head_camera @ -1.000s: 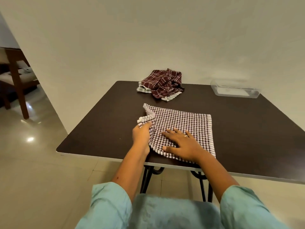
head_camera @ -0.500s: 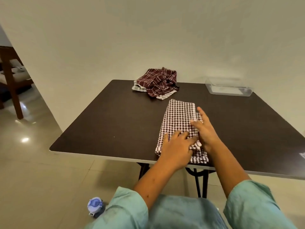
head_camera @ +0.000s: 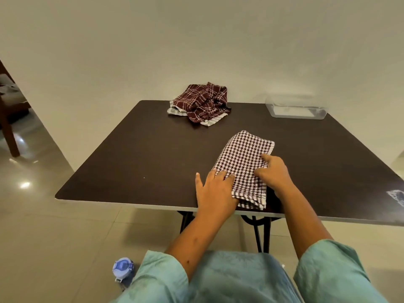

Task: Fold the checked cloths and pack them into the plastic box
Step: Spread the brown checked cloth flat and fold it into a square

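A folded cloth with small maroon-and-white checks (head_camera: 241,159) lies near the front edge of the dark table (head_camera: 135,167). My left hand (head_camera: 213,193) rests with spread fingers on the cloth's near left edge. My right hand (head_camera: 274,174) grips its right edge, thumb and forefinger on top; the other fingers are hidden. A crumpled heap of dark maroon checked cloths (head_camera: 201,103) sits at the back middle of the table. The clear plastic box (head_camera: 297,110) stands at the back right by the wall, with no cloth in it.
A small crumpled clear wrapper (head_camera: 396,196) lies at the table's right edge. On the floor at my left stands a blue bottle (head_camera: 123,268). A wooden chair (head_camera: 7,130) is at the far left. The wall runs behind the table.
The cloth went from spread flat to folded in half, and now lies narrower and turned slightly. My left hand crossed to its left edge; my right hand now holds its right side.
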### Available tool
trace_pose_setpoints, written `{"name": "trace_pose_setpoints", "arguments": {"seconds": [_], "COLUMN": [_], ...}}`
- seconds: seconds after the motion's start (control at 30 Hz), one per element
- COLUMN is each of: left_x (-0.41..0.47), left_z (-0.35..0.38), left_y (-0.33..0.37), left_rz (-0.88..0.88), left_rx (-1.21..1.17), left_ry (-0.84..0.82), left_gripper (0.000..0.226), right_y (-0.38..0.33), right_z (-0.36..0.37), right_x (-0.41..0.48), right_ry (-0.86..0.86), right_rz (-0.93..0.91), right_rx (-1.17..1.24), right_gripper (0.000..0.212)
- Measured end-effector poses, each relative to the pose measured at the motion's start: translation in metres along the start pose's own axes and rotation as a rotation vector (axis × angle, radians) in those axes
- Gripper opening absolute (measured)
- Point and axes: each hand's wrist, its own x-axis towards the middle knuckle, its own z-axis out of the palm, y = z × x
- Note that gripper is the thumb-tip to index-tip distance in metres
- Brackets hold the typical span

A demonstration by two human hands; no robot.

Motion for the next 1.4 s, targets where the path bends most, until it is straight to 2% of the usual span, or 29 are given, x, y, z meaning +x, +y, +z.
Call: {"name": "trace_pose_setpoints", "arguments": {"seconds": [0.17, 0.23, 0.3, 0.37, 0.43, 0.5, 0.57, 0.67, 0.77, 0.83, 0.9, 0.97, 1.07, 1.2, 1.3, 1.4], "left_x": [0.01, 0.019, 0.029, 0.039, 0.046, 0.048, 0.047, 0.046, 0.038, 0.03, 0.023, 0.021, 0.022, 0.023, 0.021, 0.022], "left_z": [-0.004, -0.008, -0.015, -0.024, -0.033, -0.043, -0.053, -0.06, -0.043, -0.018, 0.003, 0.013, 0.014, 0.012, 0.012, 0.012], "left_y": [-0.02, -0.032, -0.044, -0.055, -0.062, -0.066, -0.063, -0.043, -0.019, -0.016, -0.023, -0.029, -0.03, -0.029, -0.031, -0.031], "left_rz": [0.062, 0.091, 0.104, 0.085, 0.03, -0.073, -0.147, -0.12, -0.046, -0.016, -0.007, 0.007, 0.032, 0.047, 0.067, 0.077], "left_rx": [-0.026, 0.001, 0.085, 0.211, 0.347, 0.467, 0.484, 0.397, 0.214, 0.108, 0.055, 0.035, 0.053, 0.076, 0.089, 0.101], "left_ry": [-0.176, -0.236, -0.248, -0.218, -0.143, -0.014, 0.117, 0.167, 0.072, -0.043, -0.107, -0.089, -0.114, -0.135, -0.137, -0.132], "left_gripper": [0.059, 0.057, 0.059, 0.06, 0.052, 0.037, 0.03, 0.033, 0.034, 0.043, 0.05, 0.052, 0.054, 0.055, 0.057, 0.058], "right_y": [0.007, 0.001, -0.008, -0.017, -0.025, -0.028, -0.027, -0.024, -0.027, -0.026, -0.021, -0.009, 0.0, -0.005, -0.007, -0.001], "right_z": [-0.005, -0.007, -0.007, -0.003, 0.006, 0.016, 0.025, 0.034, 0.029, 0.021, 0.007, -0.008, -0.017, -0.003, -0.003, -0.003], "right_x": [0.002, -0.001, -0.009, -0.021, -0.033, -0.04, -0.045, -0.045, -0.038, -0.033, -0.028, -0.024, -0.02, -0.012, -0.007, -0.004], "right_ry": [-0.081, -0.126, -0.128, -0.04, 0.04, 0.079, 0.066, -0.042, -0.184, -0.066, 0.155, 0.231, 0.07, 0.002, -0.144, -0.007], "right_rz": [0.071, 0.112, 0.109, 0.055, -0.014, -0.102, -0.196, -0.247, -0.146, -0.113, -0.093, -0.051, 0.067, 0.098, 0.179, 0.225], "right_rx": [-0.243, -0.36, -0.545, -0.771, -0.936, -1.013, -1.011, -0.846, -0.487, -0.325, -0.295, -0.282, -0.048, 0.233, 0.595, 0.68], "right_gripper": [0.025, 0.028, 0.041, 0.056, 0.066, 0.069, 0.066, 0.049, 0.035, 0.023, 0.011, 0.02, 0.039, 0.025, 0.036, 0.041]}}
